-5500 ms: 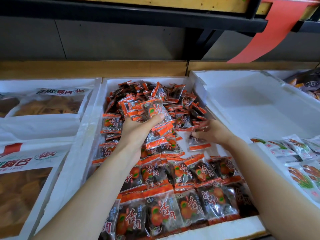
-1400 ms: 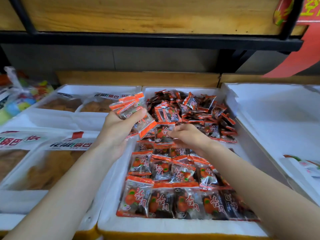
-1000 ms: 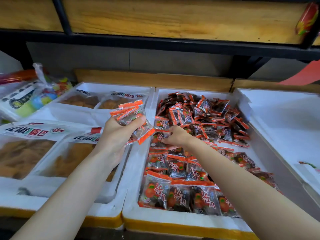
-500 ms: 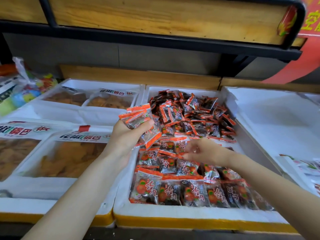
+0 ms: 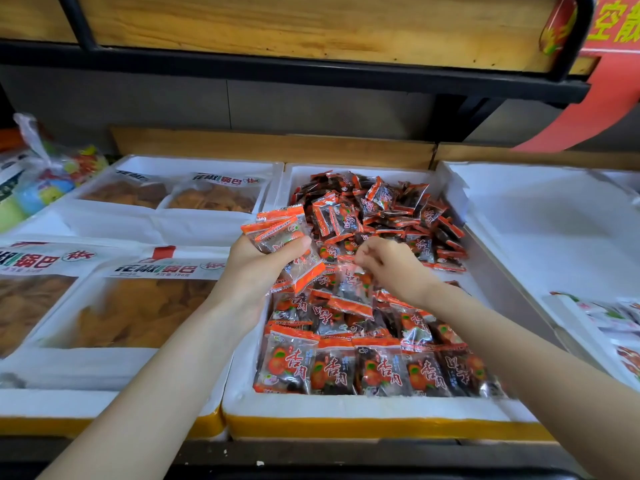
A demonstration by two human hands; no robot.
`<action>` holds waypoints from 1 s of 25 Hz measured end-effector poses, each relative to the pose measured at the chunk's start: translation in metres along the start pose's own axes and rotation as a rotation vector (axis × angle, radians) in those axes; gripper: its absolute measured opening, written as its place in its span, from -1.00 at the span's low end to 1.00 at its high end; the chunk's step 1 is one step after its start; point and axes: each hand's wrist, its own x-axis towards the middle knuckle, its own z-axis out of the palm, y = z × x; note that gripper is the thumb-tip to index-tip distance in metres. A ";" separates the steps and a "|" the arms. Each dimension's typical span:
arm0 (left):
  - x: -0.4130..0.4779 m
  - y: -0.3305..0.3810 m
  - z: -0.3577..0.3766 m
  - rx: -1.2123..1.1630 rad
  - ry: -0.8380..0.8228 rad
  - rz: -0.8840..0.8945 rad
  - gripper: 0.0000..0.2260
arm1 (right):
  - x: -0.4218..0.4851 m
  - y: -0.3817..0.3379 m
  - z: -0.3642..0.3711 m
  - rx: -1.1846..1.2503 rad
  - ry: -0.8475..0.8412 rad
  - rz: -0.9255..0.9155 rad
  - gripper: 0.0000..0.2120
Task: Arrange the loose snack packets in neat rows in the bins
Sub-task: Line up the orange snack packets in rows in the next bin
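Note:
A white foam bin (image 5: 346,405) holds small orange-and-clear snack packets. Neat rows of packets (image 5: 349,370) fill its front. A loose heap of packets (image 5: 384,209) lies at its back. My left hand (image 5: 256,268) grips a stack of packets (image 5: 280,230) over the bin's left wall. My right hand (image 5: 393,266) is close beside it above the middle rows, fingers curled, pinching one blurred packet (image 5: 349,291) that hangs below the fingertips.
Left foam bins hold large bags of brown crisps (image 5: 138,306). A mostly bare white bin (image 5: 540,223) on the right has white-green packets (image 5: 620,317) at its front. A bag of colourful items (image 5: 45,174) sits far left. A wooden shelf with a black rail (image 5: 311,71) overhangs the back.
My right hand has lifted from the rows and moved left and up towards the stack in my left hand, now with a packet in its fingers. The left hand stays put.

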 end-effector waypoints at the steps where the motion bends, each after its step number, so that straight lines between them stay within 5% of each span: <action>1: -0.001 0.000 -0.001 0.004 0.003 0.001 -0.82 | 0.004 -0.005 0.006 -0.011 -0.031 -0.016 -0.86; 6: -0.006 0.001 -0.007 -0.003 -0.005 0.009 -0.86 | 0.012 -0.015 0.033 -0.039 -0.211 -0.045 -0.86; 13: -0.013 -0.007 -0.009 0.006 -0.035 -0.007 -0.84 | 0.004 -0.014 0.037 -0.052 -0.134 -0.052 -0.87; 17: -0.019 -0.014 -0.003 -0.005 -0.054 -0.031 -0.82 | -0.011 -0.034 0.025 0.293 0.075 -0.038 -0.86; 19: -0.019 -0.019 -0.001 -0.003 -0.043 -0.035 -0.78 | -0.024 -0.047 0.017 0.548 0.001 0.000 -0.82; 25: -0.025 -0.026 0.022 -0.045 0.067 -0.081 -0.77 | -0.041 -0.047 0.020 0.511 -0.070 0.030 -0.75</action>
